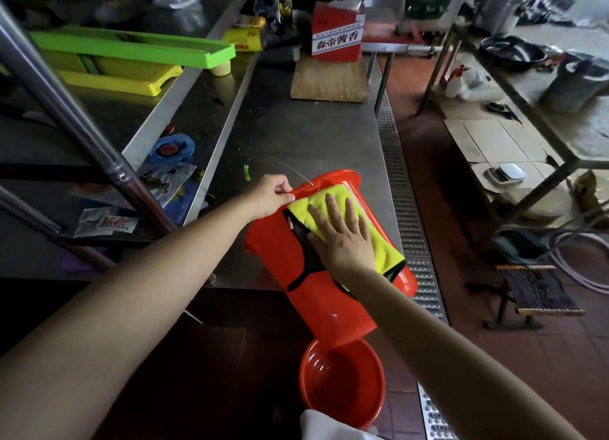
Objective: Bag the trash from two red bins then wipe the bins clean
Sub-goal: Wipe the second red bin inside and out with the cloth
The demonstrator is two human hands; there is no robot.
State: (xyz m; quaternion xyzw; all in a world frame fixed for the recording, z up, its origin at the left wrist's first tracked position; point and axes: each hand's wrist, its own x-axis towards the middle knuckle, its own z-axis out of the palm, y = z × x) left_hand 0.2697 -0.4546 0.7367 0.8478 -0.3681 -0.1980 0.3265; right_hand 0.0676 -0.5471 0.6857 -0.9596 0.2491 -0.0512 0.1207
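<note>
1. Leftmost, a green tray (pixel 131 46) is lying over a yellow tray (pixel 122 77) on the shelf (pixel 108 110) beside the desk (pixel 296 133).
2. Below the shelf edge, a blue wrapper (pixel 173 148) and loose packets (pixel 105 224) are lying in the lower gap.
3. Moving right, the left hand (pixel 268 194) is pinching the far rim of the red bin (pixel 316 275) between thumb and curled fingers, next to the thin wire handle (pixel 296 172).
4. That bin is lying on its side at the near right corner of the desk, its base overhanging the front edge, its rim pointing away.
5. Across its upper side, the right hand (pixel 342 235) is pressing flat, fingers spread, on a yellow cloth (pixel 359 222) with black edging.
6. Under the overhang, a second red bin (pixel 342 380) is standing upright on the tiled floor (pixel 494 357).
7. Behind the bin, bare steel is stretching to a cardboard sheet (pixel 329 80) carrying a red box (pixel 337 28).
8. Right of the desk edge, a metal drain grate (pixel 400 176) is running along an open floor aisle, bounded farther right by a steel rack (pixel 514 87).
</note>
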